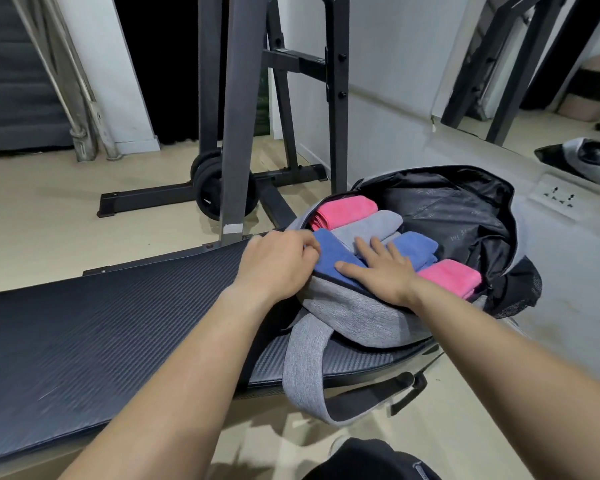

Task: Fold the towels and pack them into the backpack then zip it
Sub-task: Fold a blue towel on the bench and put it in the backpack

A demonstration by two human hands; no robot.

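A grey backpack lies unzipped on the right end of a black padded bench, its black-lined flap thrown back. Inside sit folded towels: a pink one at the far left, a grey one, a blue one and another pink one at the right. A further blue towel lies at the near rim. My left hand grips this blue towel's left edge with curled fingers. My right hand presses flat on it, fingers straight.
A black steel rack with weight plates stands behind the bench. The backpack's grey strap hangs over the bench's front edge. A mirror on the right wall reflects the bag. A wall socket is by the flap.
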